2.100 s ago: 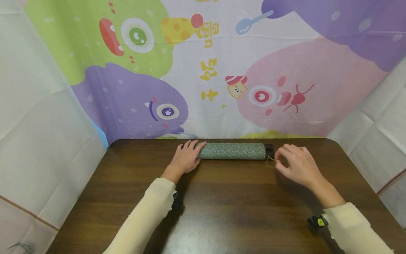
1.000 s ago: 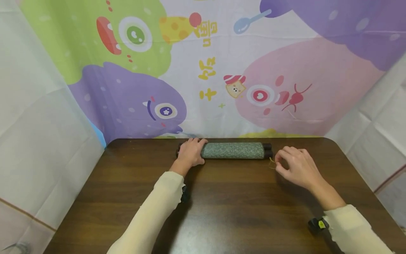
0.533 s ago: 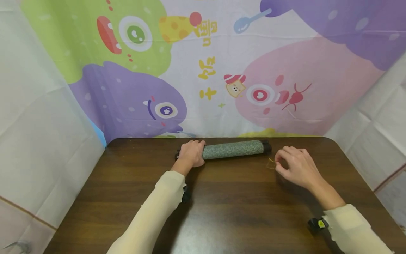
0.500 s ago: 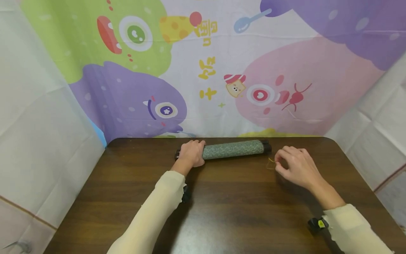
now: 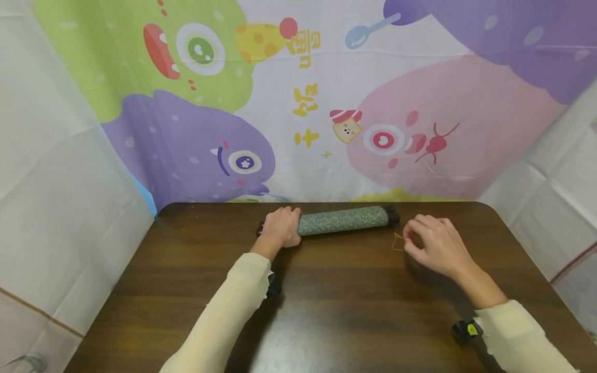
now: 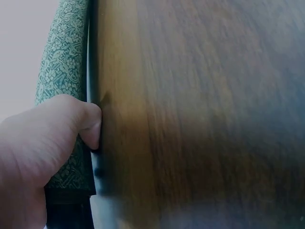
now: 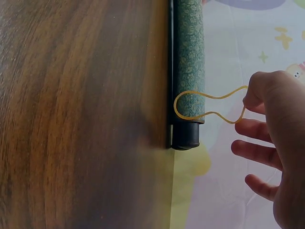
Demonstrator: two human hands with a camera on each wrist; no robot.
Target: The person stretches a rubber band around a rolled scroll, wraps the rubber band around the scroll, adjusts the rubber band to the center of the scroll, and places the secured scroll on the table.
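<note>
A rolled hanging scroll (image 5: 342,220), green with a pale floral pattern and dark rod ends, lies slightly slanted near the table's back edge. My left hand (image 5: 282,226) grips its left part; in the left wrist view the thumb (image 6: 90,121) bends down over the patterned side. Past that hand the dark knobs (image 5: 260,228) stick out. To the right, my right hand (image 5: 434,243) pinches a yellow rubber band (image 7: 190,91) between thumb and forefinger, the other fingers loosely bent. The band hangs as a loose loop and overlaps the scroll's end in the right wrist view.
The brown wooden table (image 5: 336,311) has rounded back corners. Behind it hangs a curtain (image 5: 322,176) printed with cartoon monsters, close to the scroll. Pale cloth walls (image 5: 60,171) stand at both sides. Each wrist wears a small black camera (image 5: 466,330).
My left hand has gone from resting on the scroll's end to gripping it further in. The scroll's right end has tilted away to the back. The rubber band now hangs apart from the rods.
</note>
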